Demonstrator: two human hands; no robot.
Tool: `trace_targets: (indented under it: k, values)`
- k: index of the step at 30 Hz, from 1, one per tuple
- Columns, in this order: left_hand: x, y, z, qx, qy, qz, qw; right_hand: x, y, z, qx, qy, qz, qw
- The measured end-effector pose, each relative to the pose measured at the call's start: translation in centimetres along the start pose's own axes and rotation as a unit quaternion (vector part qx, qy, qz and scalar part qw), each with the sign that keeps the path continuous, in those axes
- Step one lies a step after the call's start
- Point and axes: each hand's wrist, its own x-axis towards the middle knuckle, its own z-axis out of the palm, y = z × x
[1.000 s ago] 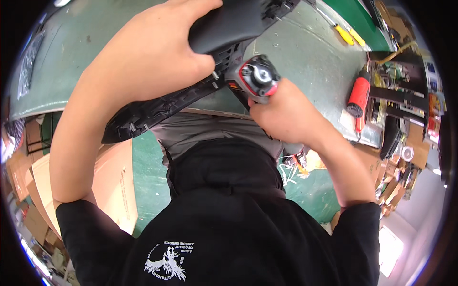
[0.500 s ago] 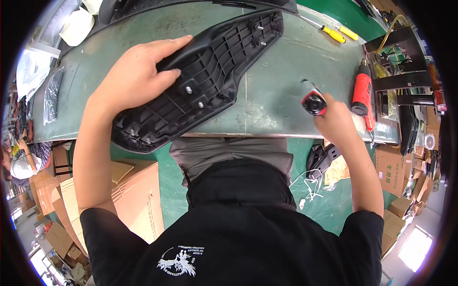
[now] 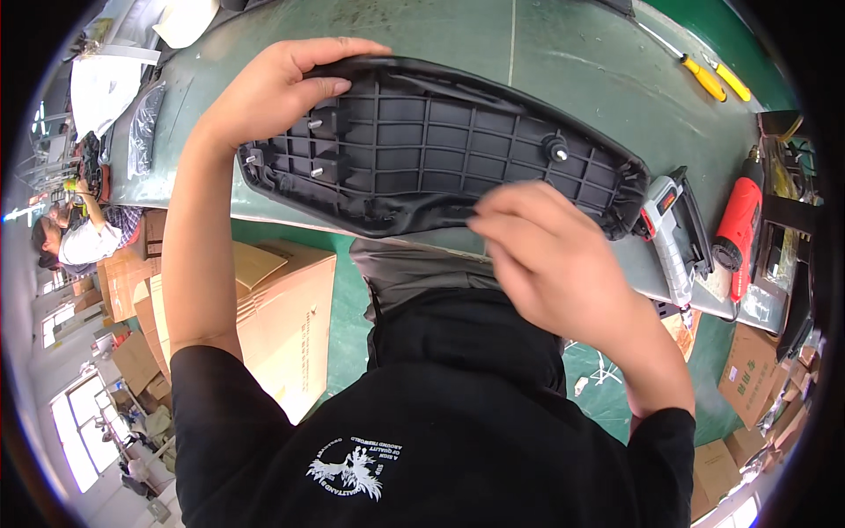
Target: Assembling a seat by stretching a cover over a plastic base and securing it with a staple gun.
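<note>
A long black plastic seat base (image 3: 440, 150) with a ribbed grid underside lies upside down on the green workbench (image 3: 458, 35), black cover wrapped over its rim. My left hand (image 3: 273, 92) grips its left end, thumb on the grid and fingers over the far edge. Over the near edge, my right hand (image 3: 546, 255) pinches the cover, fingers bent. A grey and red staple gun (image 3: 673, 233) lies on the bench just right of the seat base, free of either hand.
A red power tool (image 3: 739, 220) lies at the bench's right end. Two yellow-handled screwdrivers (image 3: 713, 79) rest at the far right. Cardboard boxes (image 3: 273, 317) stand on the floor at my left. Another person (image 3: 70, 238) sits far left.
The seat base has swung down flat and across the bench. My right hand let go of the staple gun, which now lies on the bench, and moved left onto the seat's near edge.
</note>
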Motion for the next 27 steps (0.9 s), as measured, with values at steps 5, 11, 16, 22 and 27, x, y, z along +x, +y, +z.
trace_targets:
  k: [5,11,16,22,27]
  values:
    - [-1.5,0.5,1.8,0.127,0.138,0.092,0.978,3.6,2.3,4.8,0.023,-0.043,-0.006,0.999]
    - [-7.6,3.9,8.7,0.214,0.221,0.273,0.911,5.0,4.5,3.7,0.071,-0.068,0.043,0.994]
    - [-9.5,2.8,13.4,0.268,0.252,0.226,0.902,6.5,4.6,3.8,0.138,-0.136,0.098,0.976]
    - [-7.8,1.5,13.7,0.233,0.287,0.217,0.903,6.2,4.7,4.1,0.084,-0.086,0.051,0.991]
    - [-7.0,0.9,14.9,0.249,0.318,0.207,0.891,6.3,5.1,4.3,0.087,-0.102,0.044,0.99]
